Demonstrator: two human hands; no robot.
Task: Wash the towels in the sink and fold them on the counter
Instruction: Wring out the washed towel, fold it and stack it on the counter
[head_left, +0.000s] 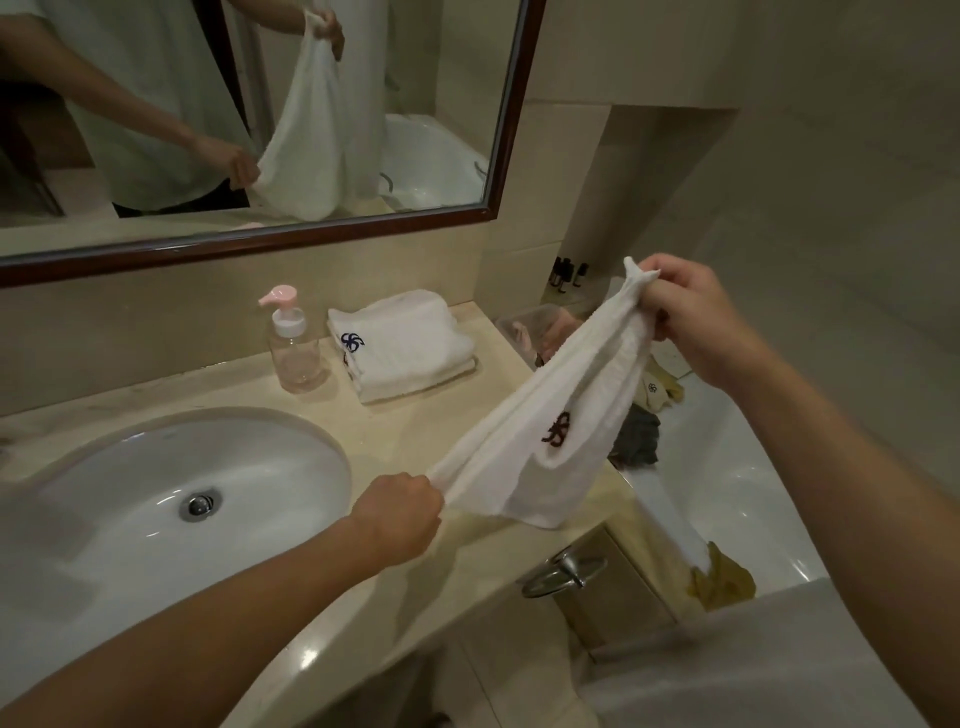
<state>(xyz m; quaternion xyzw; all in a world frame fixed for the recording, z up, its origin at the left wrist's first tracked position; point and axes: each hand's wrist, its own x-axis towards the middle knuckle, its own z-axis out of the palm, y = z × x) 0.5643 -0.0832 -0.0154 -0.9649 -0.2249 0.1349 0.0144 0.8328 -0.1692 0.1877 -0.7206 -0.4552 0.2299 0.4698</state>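
Observation:
A white towel (550, 426) with a dark red emblem is stretched in the air over the counter's right end. My left hand (400, 514) grips its lower corner, and my right hand (696, 317) pinches its upper corner, higher and to the right. A stack of folded white towels (405, 348) with a blue emblem lies on the beige counter (405, 426) near the wall. The oval white sink (171, 499) sits to the left, with no towel in it.
A clear soap pump bottle (293, 340) with a pink top stands between the sink and the folded stack. A white bathtub (737, 493) holding grey and yellow cloths lies to the right. A mirror (249, 114) hangs above, and a metal ring handle (563, 574) sticks out below the counter edge.

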